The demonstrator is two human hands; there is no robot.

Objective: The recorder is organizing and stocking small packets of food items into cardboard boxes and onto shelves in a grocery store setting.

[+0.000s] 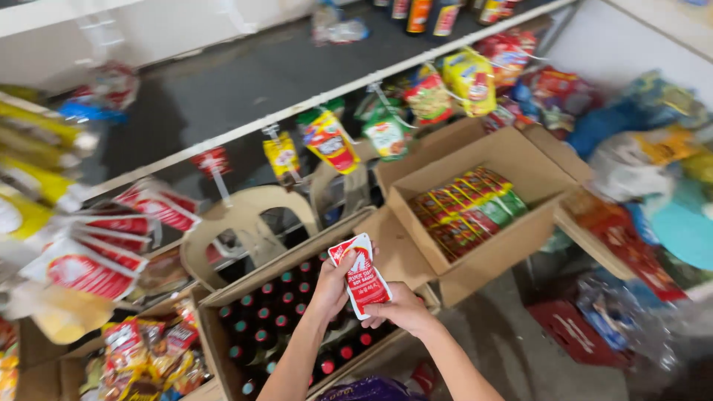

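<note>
A red sauce packet (359, 276) is pinched between left hand (332, 286) and right hand (401, 308) (above the bottle box (223, 327), its rim just below).

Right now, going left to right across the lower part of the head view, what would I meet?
Red-and-white sachets → box of dark bottles → red-and-white pouch held in both hands → open box of packets → red crate.

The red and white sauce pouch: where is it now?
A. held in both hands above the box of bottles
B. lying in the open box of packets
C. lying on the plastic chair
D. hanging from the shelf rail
A: both hands, left hand and right hand, grip the red and white sauce pouch above the cardboard box of dark bottles.
</note>
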